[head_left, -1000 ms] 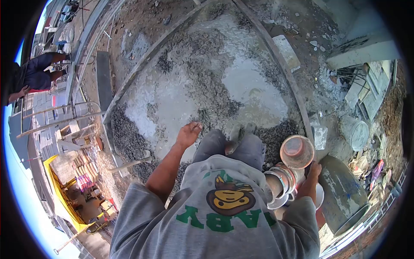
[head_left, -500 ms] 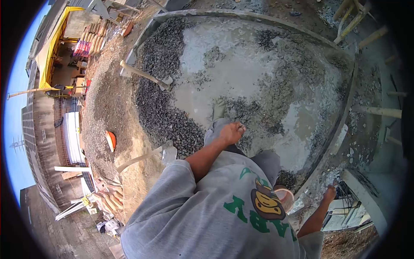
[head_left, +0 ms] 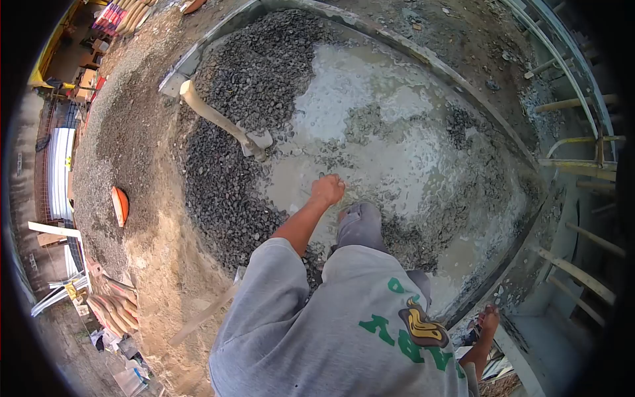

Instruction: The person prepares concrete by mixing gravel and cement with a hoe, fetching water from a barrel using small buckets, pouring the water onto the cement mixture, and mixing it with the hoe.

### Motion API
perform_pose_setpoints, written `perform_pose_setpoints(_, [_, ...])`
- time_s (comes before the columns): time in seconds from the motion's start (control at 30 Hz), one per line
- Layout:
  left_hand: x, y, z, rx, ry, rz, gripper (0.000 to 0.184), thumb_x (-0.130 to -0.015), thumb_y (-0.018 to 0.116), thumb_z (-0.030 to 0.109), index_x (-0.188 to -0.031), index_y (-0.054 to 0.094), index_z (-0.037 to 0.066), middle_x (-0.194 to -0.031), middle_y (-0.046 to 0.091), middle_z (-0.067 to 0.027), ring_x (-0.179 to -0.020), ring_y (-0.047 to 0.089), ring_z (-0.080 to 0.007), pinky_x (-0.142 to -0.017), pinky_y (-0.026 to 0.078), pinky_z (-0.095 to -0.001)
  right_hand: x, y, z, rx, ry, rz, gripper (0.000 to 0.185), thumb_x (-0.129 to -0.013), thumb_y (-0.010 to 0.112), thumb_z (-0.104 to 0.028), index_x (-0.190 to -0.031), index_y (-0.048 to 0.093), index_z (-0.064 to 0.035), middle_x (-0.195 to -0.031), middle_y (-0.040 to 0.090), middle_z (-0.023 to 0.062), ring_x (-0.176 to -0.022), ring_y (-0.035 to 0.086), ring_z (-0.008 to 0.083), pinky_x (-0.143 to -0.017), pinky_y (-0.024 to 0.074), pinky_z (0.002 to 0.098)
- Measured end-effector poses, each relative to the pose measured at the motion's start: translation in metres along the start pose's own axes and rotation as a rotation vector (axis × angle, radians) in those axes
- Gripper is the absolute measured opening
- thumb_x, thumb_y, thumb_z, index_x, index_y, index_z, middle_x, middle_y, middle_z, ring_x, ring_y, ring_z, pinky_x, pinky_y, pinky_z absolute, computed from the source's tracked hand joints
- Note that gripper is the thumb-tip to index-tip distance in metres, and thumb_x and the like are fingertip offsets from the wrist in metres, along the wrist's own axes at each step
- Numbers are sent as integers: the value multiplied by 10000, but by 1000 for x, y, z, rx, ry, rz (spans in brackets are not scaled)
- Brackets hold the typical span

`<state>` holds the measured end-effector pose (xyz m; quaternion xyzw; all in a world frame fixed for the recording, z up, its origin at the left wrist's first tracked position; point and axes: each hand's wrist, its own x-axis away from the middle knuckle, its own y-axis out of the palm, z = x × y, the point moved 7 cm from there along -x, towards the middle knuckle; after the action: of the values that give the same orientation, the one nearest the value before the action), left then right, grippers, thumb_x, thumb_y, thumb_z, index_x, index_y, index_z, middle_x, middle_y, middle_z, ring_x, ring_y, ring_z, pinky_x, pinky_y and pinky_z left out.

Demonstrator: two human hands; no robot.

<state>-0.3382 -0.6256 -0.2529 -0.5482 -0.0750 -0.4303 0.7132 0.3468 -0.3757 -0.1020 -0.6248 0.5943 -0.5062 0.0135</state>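
My left hand (head_left: 328, 190) hangs over the wet grey concrete mix (head_left: 370, 155), its fingers curled in and nothing visible in them. Ahead of it, a hoe (head_left: 221, 122) with a wooden handle stands tilted, its blade in the mix at the edge of the dark gravel (head_left: 228, 175). Out to my side, my right hand (head_left: 489, 317) is near the trough's right border, with its fingers curled and no tool showing. A second wooden-handled tool (head_left: 206, 316) lies by my left sleeve, its head mostly hidden. My leg (head_left: 360, 228) stands in the mix.
A low border (head_left: 423, 56) rings the mix. Orange hard-hat-like shell (head_left: 120, 206) lies on the gravelly ground at left. Stacked bags (head_left: 126, 14) and white sheets (head_left: 61, 173) stand farther left. Wooden poles (head_left: 577, 274) and a concrete ledge (head_left: 529, 360) are on the right.
My view has shifted forward and turned, bringing the hoe closer. My left hand has swung forward toward the hoe, and a leg has stepped ahead in the mix. Both hands remain without a visible tool.
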Motion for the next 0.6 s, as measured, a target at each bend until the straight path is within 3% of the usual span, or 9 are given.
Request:
perform_pose_setpoints(0.13, [-51, -145, -59, -341, 83, 345, 278, -824, 544, 279, -991, 634, 76, -1039, 629, -140, -1033, 568, -298, -1028, 249, -521, 29, -5, -20, 217, 115, 81, 201, -808, 541, -243, -938, 576, -94, -685, 550, 37, -451, 490, 133, -356, 366, 238])
perform_pose_setpoints(0.2, [-70, -214, -76, -700, 133, 375, 249, -812, 536, 240, -970, 631, 71, -974, 636, -142, -1007, 567, -297, -1046, 204, -544, 34, -23, -31, 201, 125, 139, 186, -818, 533, -239, -923, 570, -90, -662, 521, 26, -465, 489, 127, -355, 358, 232])
perform_pose_setpoints(0.27, [-86, -271, -111, -1073, -29, 328, 268, -822, 536, 216, -1031, 626, 76, -1019, 642, -122, -1050, 558, -285, -1063, 173, -526, 48, -33, -25, 140, 196, 263, 140, -839, 515, -221, -873, 551, -90, -629, 465, 9, -450, 456, 111, -347, 334, 228])
perform_pose_setpoints(0.33, [-86, -308, -150, -1200, -212, 161, 281, -825, 546, 222, -1061, 641, 103, -1067, 644, -104, -1024, 587, -278, -1042, 221, -505, 70, -21, -26, 114, 201, 172, 127, -858, 508, -219, -838, 529, -95, -658, 465, 8, -489, 473, 110, -378, 348, 227])
perform_pose_setpoints(0.37, [-89, -314, -174, -1097, -273, -68, 290, -828, 555, 224, -1083, 655, 129, -1104, 643, -82, -1010, 607, -263, -1001, 283, -487, 73, -18, -17, 59, 199, 169, 130, -859, 513, -223, -836, 527, -95, -677, 478, 11, -510, 486, 112, -393, 358, 225])
perform_pose_setpoints(0.47, [-96, -286, -236, -1213, -281, -80, 290, -844, 552, 237, -1088, 662, 126, -1103, 649, -49, -1009, 619, -230, -787, 476, -481, 103, 7, 17, 48, 316, 197, 156, -851, 530, -254, -872, 540, -100, -732, 528, 26, -549, 520, 151, -428, 408, 281])
perform_pose_setpoints(0.5, [-85, -266, -242, -1155, -411, -228, 295, -842, 560, 235, -1092, 659, 117, -1093, 652, -45, -962, 639, -234, -626, 525, -471, 114, 12, 30, 68, 355, 176, 166, -850, 532, -262, -887, 545, -100, -750, 537, 34, -563, 529, 161, -438, 418, 290])
perform_pose_setpoints(0.53, [-74, -242, -247, -1167, -396, -273, 285, -834, 566, 215, -1084, 662, 116, -1074, 658, -41, -919, 653, -234, -546, 530, -468, 124, 17, 48, 55, 419, 168, 191, -846, 536, -266, -932, 553, -96, -750, 532, 30, -559, 528, 151, -429, 403, 272])
perform_pose_setpoints(0.6, [-44, -222, -234, -1013, -490, -359, 273, -813, 602, 209, -1058, 669, 108, -1075, 658, -43, -913, 658, -233, -575, 550, -459, 145, 35, 77, 22, 525, 152, 200, -844, 538, -256, -959, 561, -94, -723, 523, 27, -534, 519, 145, -411, 379, 254])
